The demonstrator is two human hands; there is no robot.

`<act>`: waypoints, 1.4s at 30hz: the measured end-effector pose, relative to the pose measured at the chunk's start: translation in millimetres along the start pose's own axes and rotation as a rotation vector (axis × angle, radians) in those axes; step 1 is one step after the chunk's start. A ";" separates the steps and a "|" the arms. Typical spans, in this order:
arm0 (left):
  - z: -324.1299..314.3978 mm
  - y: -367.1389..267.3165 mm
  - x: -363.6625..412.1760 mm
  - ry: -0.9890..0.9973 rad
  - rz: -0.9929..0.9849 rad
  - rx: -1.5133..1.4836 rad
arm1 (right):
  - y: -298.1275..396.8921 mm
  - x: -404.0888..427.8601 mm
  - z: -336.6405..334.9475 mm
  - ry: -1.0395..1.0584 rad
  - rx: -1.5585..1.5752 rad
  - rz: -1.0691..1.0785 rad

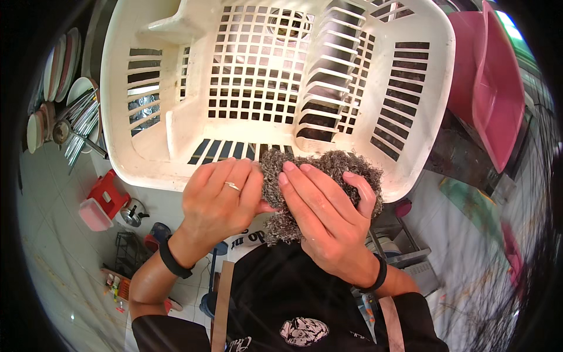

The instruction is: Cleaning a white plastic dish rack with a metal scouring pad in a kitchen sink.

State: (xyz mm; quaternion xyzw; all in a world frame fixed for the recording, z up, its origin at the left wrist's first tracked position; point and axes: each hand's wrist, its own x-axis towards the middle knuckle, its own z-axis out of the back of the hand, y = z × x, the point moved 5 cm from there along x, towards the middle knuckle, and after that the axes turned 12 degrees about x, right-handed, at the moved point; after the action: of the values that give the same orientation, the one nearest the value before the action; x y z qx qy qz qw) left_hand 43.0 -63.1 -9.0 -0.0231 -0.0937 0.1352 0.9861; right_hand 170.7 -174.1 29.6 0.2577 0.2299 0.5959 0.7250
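Observation:
A large cream plastic dish rack point(145, 171) with a grid bottom and a row of plate slots lies before me. My left hand point(222, 198), with a ring on one finger, grips the rack's near rim, knuckles up. My right hand point(327, 215) presses a grey metal scouring pad point(275, 171) against the same rim, just right of my left hand. The pad is a big, loose, curly mass that spreads out on both sides of my fingers. The thumb of my left hand reaches to the pad's edge. The palm side of my right hand is hidden.
Stacked plates point(66, 66) and a bundle of metal cutlery point(83, 119) with a ladle stand at the left. A pink plastic basin point(499, 97) leans at the right. A sink drain point(289, 24) shows through the grid. Below left are a red stool point(105, 193) and a pot lid point(131, 215).

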 end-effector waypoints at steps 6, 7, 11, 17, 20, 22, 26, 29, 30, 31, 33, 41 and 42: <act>0.2 3.7 -5.8 0.029 0.030 -0.014 | -58.7 -48.0 53.6 0.083 -0.237 -0.133; -0.1 3.1 -5.9 0.008 0.033 -0.007 | -62.1 -53.0 57.3 0.105 -0.212 -0.134; -0.4 3.8 1.4 0.040 0.024 -0.004 | -35.6 -28.0 27.1 0.022 -0.096 -0.136; -5.7 1.2 -10.8 0.007 0.020 -0.013 | -23.8 -17.4 9.4 0.126 0.050 -0.064; -6.7 0.2 -15.5 -0.013 0.025 0.023 | -45.6 -47.2 40.8 0.138 -0.117 -0.136; -7.9 2.7 -11.3 -0.043 0.008 0.030 | -41.5 -39.9 31.0 0.111 -0.104 -0.137; -6.5 2.4 -5.3 0.011 0.016 -0.022 | -2.0 7.1 -6.9 0.100 0.073 -0.027; -2.9 -3.9 -8.8 0.049 0.028 -0.053 | -16.5 -7.5 5.0 0.094 0.054 -0.012; -4.7 -3.0 -13.2 0.057 0.030 -0.053 | -25.1 -18.6 14.8 0.146 0.025 -0.023; -7.2 -2.8 -18.6 0.033 0.031 -0.021 | -36.3 -28.9 26.1 0.181 -0.020 -0.079; -8.4 -2.8 -19.3 0.012 0.047 0.003 | -43.0 -45.2 34.7 0.201 -0.119 -0.137; -13.4 0.2 -20.3 0.005 -0.015 0.014 | -17.4 -11.9 -1.4 0.136 0.006 0.017; -13.0 -0.6 -22.7 0.010 -0.007 0.012 | -32.8 -26.2 12.1 0.175 -0.042 0.021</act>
State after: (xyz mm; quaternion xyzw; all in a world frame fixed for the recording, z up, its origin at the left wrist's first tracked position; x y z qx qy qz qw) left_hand 24.2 -70.1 -25.8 -0.0175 -0.0879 0.1324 0.9871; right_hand 198.0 -206.2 18.3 0.1918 0.2770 0.6283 0.7012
